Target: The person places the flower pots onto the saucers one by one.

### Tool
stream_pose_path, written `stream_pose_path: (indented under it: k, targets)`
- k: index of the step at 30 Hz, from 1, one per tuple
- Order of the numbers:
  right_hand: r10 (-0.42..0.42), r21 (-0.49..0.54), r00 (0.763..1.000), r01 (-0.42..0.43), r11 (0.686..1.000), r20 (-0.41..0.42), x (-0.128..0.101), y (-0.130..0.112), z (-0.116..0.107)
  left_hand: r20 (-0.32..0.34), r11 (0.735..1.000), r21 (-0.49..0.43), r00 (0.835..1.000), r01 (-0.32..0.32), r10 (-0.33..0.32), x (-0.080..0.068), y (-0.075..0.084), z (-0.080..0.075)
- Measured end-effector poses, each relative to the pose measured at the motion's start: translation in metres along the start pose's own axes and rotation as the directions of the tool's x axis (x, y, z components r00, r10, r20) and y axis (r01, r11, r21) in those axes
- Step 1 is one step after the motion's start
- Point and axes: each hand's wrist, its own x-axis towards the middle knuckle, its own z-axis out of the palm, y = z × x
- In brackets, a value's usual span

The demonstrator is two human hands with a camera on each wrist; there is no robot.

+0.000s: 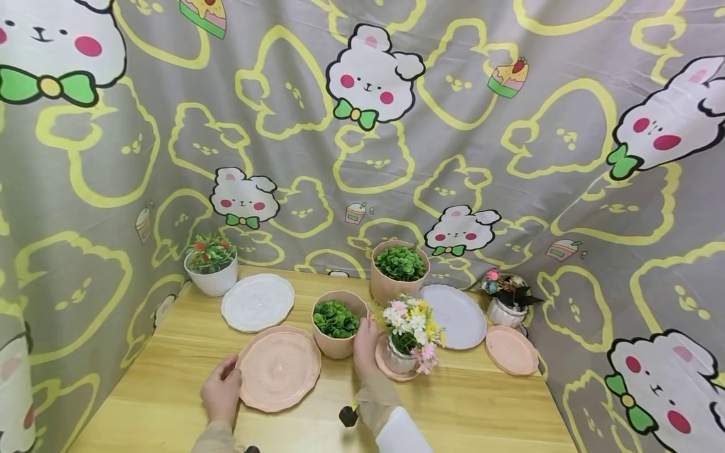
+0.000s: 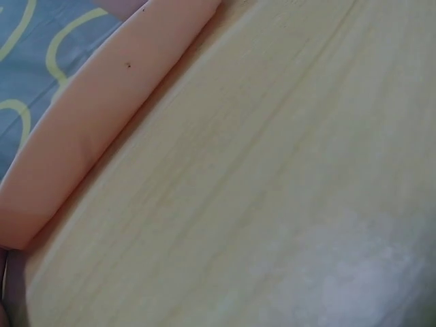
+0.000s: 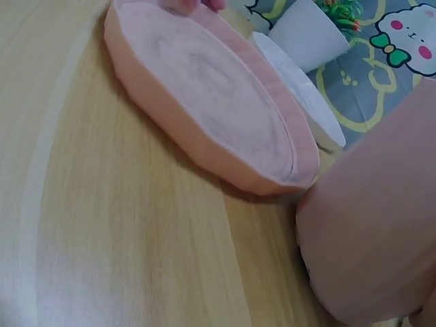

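A large pink plant saucer (image 1: 280, 370) lies on the wooden table in the head view. My left hand (image 1: 222, 387) pinches its left rim between thumb and fingers; the left wrist view shows the side wall of this saucer (image 2: 102, 109). Right behind the saucer's right edge stands a pink flowerpot (image 1: 340, 346) with leafy green foliage (image 1: 337, 319). My right hand (image 1: 367, 346) grips the right side of that pot, fingers up at its rim. In the right wrist view the pot (image 3: 375, 231) stands upright close to the saucer (image 3: 211, 88).
Beside my right hand, a small pot of daisies (image 1: 404, 340) sits on a small pink saucer (image 1: 391, 372). Farther back are a white saucer (image 1: 258, 302), a white pot (image 1: 212, 280), a taller pink pot (image 1: 391, 290), a grey saucer (image 1: 455, 318), a pink saucer (image 1: 512, 350) and a dark-leaved plant (image 1: 506, 299).
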Motion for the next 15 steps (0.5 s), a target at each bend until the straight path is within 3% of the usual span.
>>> stream_pose_path:
  k: [6, 15]
  targets:
    - [-0.051, -0.013, 0.995, 0.05, 0.999, -0.086, -0.002, -0.003, 0.007, -0.006, 1.0, -0.002, 1.0, 0.001, -0.001, 0.001, 0.0, 0.0]
    - [-0.057, -0.01, 0.998, 0.057, 0.998, -0.004, -0.006, -0.018, 0.007, -0.015, 1.0, 0.003, 1.0, 0.005, -0.005, 0.002, -0.001, 0.002]
